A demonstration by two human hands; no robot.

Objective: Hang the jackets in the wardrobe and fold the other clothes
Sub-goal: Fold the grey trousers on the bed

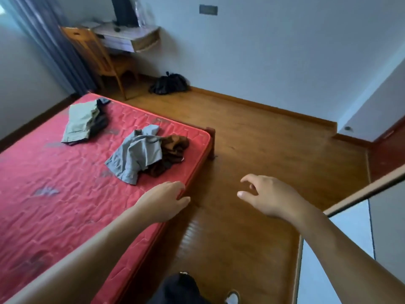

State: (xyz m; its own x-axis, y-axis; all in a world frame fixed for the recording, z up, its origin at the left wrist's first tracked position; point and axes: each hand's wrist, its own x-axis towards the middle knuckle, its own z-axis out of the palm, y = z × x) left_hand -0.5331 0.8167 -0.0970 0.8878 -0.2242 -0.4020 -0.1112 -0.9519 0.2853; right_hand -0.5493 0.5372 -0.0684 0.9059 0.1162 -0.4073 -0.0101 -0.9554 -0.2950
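Two heaps of clothes lie on the red mattress [54, 183]: a flat, tidy stack [81, 123] in the upper left of the frame, which looks already folded, and a crumpled heap near the middle, where a grey shirt [138, 154] lies partly over a brown garment [175, 148]. Both hands are empty. The left hand [166, 198] is at the mattress edge in the lower middle, fingers straight and relaxed; whether it touches the fabric I cannot tell. The right hand [267, 196] hangs over the wooden floor [263, 132] to the right of it, fingers loosely bent, gripping nothing. I judge the folding step is in hand, with the crumpled heap left to do. The next move calls for a reach up and left to the grey shirt, lifting it free of the brown garment and spreading it flat. No jacket is clearly visible; the white panel [346, 229] at the lower right may be a wardrobe door, but this is not sure
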